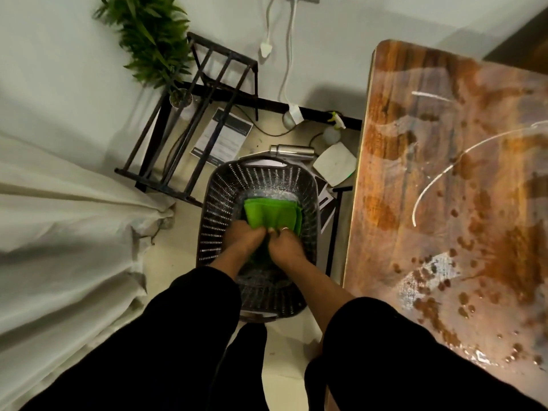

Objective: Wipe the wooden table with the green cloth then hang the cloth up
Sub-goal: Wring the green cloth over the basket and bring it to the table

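A bright green cloth (271,213) lies folded inside a dark perforated plastic basket (218,209) on the floor in front of me. Both hands reach down into the basket. My left hand (246,237) grips the cloth's near edge on the left, and my right hand (286,243), wearing a ring, grips it right beside. The wooden table (444,179) stands to the right of the basket, its glossy top marked with brown stains, spots and wet streaks.
A black metal rack (189,123) leans against the wall at the back left, beside a green plant (151,37). Papers, a steel bottle (292,150), a spray bottle (333,129) and cables lie on the floor behind the basket. A white curtain (65,221) hangs at left.
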